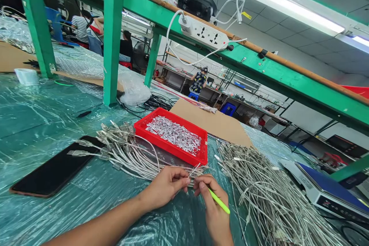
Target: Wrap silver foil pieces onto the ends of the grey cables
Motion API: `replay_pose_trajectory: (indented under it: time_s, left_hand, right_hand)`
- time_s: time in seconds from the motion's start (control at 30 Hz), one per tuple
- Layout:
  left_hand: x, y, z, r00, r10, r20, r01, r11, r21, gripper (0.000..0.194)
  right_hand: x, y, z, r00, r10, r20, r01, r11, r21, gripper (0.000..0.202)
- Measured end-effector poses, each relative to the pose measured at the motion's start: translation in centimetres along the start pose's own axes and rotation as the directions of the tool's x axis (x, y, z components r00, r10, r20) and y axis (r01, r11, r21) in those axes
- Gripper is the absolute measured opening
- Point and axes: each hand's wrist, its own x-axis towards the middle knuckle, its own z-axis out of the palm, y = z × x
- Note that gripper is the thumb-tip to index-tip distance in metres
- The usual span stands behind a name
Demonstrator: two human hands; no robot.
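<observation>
the one head view looks forward and down across the table (23,127), near the left hand (168,185) and right hand (212,196), tilted so the shelf (273,70) slopes down rightward beneath the ceiling (311,40).

The front of the green rod (220,202) was hidden in the right hand (212,196). The left hand (170,185) pinched a pale piece (194,169) too small to make out. Cables (133,157) covered part of the phone (53,169). The bottom edge cut off the cable pile (271,192), the right edge the scale (328,182)
</observation>
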Motion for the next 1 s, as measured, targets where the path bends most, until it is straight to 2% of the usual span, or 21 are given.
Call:
replay_pose_trajectory:
  time_s: [0.23, 0.43, 0.6, 0.9, 1.0]
  left_hand:
    - [0.13, 0.06, 0.01, 1.000, -0.004, -0.025, 0.004, 1.000, 0.003, 0.030]
    - [-0.10, 0.49, 0.18, 1.000, 0.003, -0.026, -0.002, 1.000, 0.020, 0.028]
    - [-0.09, 0.53, 0.20, 1.000, -0.007, -0.028, 0.007, 1.000, 0.002, 0.030]
    - [-0.07, 0.62, 0.14, 0.999, -0.004, -0.040, 0.004, 1.000, 0.012, 0.030]
    - [-0.02, 0.44, 0.08, 0.999, -0.016, -0.035, 0.017, 1.000, 0.011, 0.031]
  right_hand:
    - [-0.24, -0.29, 0.05, 0.998, -0.004, 0.064, 0.002, 1.000, 0.030, 0.021]
    - [-0.17, 0.09, -0.01, 1.000, 0.012, -0.006, -0.012, 1.000, 0.013, 0.021]
    - [-0.30, -0.01, 0.15, 0.999, -0.007, 0.046, 0.005, 1.000, 0.030, 0.021]
    - [-0.16, 0.13, 0.38, 0.999, -0.008, -0.033, 0.007, 0.999, -0.035, 0.021]
    - [-0.29, -0.12, 0.49, 0.999, -0.046, 0.001, 0.046, 0.999, -0.020, 0.020]
